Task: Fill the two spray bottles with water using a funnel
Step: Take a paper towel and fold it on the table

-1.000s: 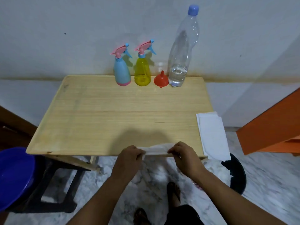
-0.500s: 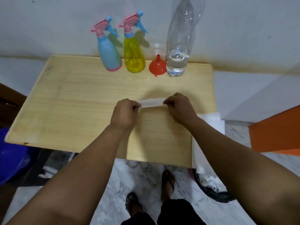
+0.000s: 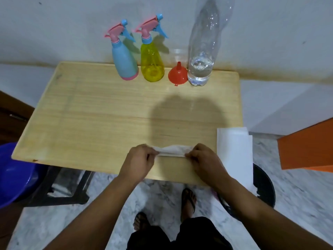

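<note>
Both hands have been drawn back toward the near edge of the surface since half a second ago, when they were held at its middle; the white tissue has been carried back with them. One end of the tissue is pinched by the left hand and the other end by the right hand, fingers curled round it, so that the bunched tissue is kept stretched between them against the wood. Two sandalled feet are seen below on the marble floor.

Just right of the right hand, a stack of white paper is laid over the surface's right edge, above a dark round bin. A blue basin is seen at the lower left, and an orange panel at the right.

At the far edge, against the wall, four things are lined up from left to right: the blue spray bottle, the yellow spray bottle, the red funnel set mouth-down with its spout up, and the clear water bottle, a little water showing in its base. These are left where they stood earlier, well apart from both hands.
</note>
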